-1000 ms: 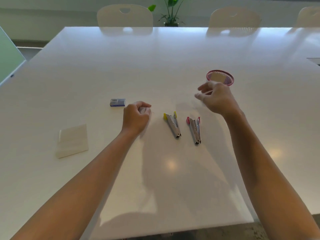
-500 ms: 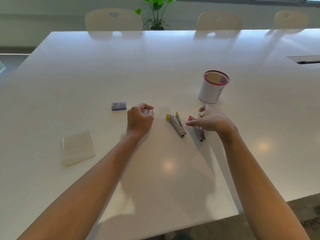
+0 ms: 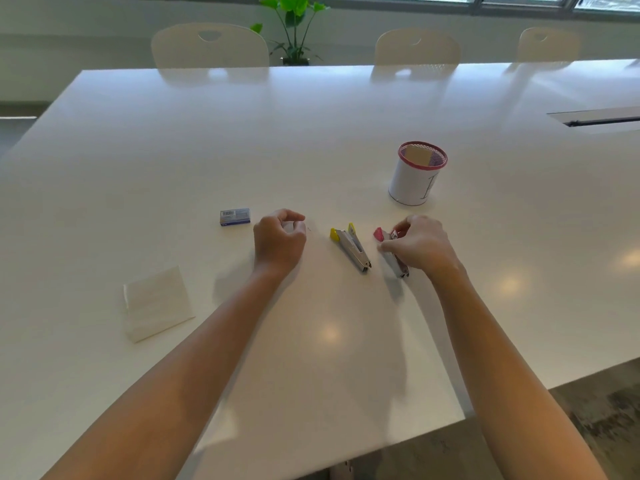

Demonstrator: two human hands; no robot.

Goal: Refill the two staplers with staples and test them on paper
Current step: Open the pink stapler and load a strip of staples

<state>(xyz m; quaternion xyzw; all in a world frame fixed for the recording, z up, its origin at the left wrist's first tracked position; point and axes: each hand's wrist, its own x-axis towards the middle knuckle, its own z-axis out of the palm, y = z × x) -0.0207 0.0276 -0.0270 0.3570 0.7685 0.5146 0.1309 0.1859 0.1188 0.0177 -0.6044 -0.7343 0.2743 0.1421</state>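
Note:
Two small metal staplers lie side by side mid-table. The yellow-tipped stapler (image 3: pixel 351 247) lies free between my hands. My right hand (image 3: pixel 420 247) pinches the pink-tipped stapler (image 3: pixel 401 268) around its middle, and its body is partly hidden under my fingers. My left hand (image 3: pixel 278 241) rests curled on the table left of the yellow stapler, with a small pale strip that looks like staples (image 3: pixel 292 226) held in its fingers. A blue staple box (image 3: pixel 234 216) lies closed just left of that hand. A folded sheet of white paper (image 3: pixel 156 303) lies at the near left.
A white pen cup with a pink mesh rim (image 3: pixel 417 174) stands behind my right hand. The white table (image 3: pixel 311 133) has a cable slot (image 3: pixel 602 119) at the far right. Chairs (image 3: pixel 209 46) and a plant (image 3: pixel 294 29) stand beyond the far edge.
My right hand came down from near the pen cup and took hold of the pink stapler. My left hand stayed curled in place.

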